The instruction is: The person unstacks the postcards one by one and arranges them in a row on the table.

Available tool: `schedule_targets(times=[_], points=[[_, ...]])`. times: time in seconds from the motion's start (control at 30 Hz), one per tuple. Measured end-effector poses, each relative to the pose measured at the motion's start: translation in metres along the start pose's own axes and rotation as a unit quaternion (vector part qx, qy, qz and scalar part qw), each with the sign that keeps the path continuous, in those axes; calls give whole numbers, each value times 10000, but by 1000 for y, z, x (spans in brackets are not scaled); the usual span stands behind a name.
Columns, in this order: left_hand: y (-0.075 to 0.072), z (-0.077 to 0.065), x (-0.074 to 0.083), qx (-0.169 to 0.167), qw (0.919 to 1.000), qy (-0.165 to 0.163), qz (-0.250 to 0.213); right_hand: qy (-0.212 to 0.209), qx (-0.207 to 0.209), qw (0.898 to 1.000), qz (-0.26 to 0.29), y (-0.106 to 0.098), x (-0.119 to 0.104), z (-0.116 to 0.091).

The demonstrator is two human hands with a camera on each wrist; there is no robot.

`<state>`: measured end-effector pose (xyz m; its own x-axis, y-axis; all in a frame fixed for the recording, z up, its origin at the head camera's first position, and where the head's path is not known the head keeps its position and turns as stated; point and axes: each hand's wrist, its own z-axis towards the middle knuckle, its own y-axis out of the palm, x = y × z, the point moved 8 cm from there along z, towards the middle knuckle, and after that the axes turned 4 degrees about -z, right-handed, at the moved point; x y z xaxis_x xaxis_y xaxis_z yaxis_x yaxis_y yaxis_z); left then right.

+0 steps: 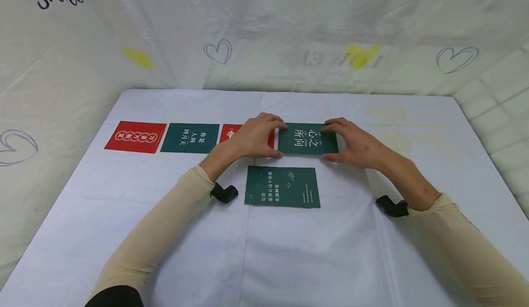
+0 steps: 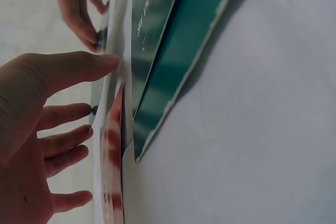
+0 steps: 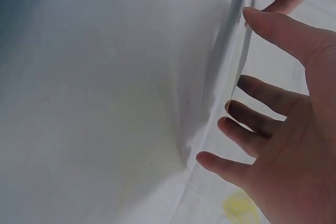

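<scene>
A green card (image 1: 306, 139) with white lettering lies at the right end of a row of cards on the white table. My left hand (image 1: 260, 137) holds its left end, thumb at the near corner and index finger at the far one. At the right end, my right hand (image 1: 357, 144) grips the card between thumb and fingers in the same way. Under my left hand, a red card (image 1: 228, 131) is partly hidden. A small stack of green cards (image 1: 283, 186) lies nearer to me; in the left wrist view its top green card (image 2: 157, 30) shows edge-on.
Farther left in the row lie another green card (image 1: 190, 138) and a red card (image 1: 135, 137). Behind the white-covered table (image 1: 314, 256) hangs a pale curtain (image 1: 264, 17) printed with hearts and words.
</scene>
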<state>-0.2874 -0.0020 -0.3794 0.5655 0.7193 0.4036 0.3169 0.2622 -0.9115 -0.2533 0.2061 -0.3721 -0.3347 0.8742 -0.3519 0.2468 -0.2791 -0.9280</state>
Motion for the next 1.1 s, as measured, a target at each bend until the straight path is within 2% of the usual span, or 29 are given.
schedule_targets(times=[0.33,0.67,1.1], points=[[1,3,0,-71,9999,25,-117,125,-213,9997,-8,4,4,6],[2,0,-3,-255,9995,-90,-188,46,-319,9995,63,9,4,8],[3,0,-4,-228,9995,-64,-193,-17,-461,9989,125,11,2,8]])
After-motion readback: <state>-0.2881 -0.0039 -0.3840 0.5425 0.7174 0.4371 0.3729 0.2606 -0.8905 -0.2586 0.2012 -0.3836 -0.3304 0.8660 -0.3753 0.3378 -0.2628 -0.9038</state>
